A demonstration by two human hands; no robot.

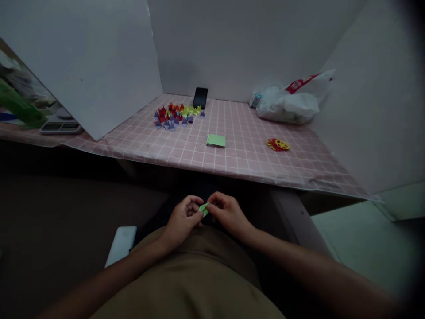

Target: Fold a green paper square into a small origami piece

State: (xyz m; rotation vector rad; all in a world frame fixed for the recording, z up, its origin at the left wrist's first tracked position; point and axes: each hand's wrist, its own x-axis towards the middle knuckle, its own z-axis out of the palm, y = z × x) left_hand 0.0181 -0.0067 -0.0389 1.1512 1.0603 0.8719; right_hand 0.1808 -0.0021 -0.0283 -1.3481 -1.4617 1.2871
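Both hands meet low in front of my lap, below the table edge. My left hand and my right hand pinch a small folded green paper piece between their fingertips. On the pink checked tablecloth lie a stack of green paper squares and, further back, a cluster of several small folded paper pieces in red, orange, yellow and purple.
A black phone leans on the back wall. A white plastic bag sits at back right, and a red and yellow item lies near it. A scale stands behind the white board at left. A white object is by my left arm.
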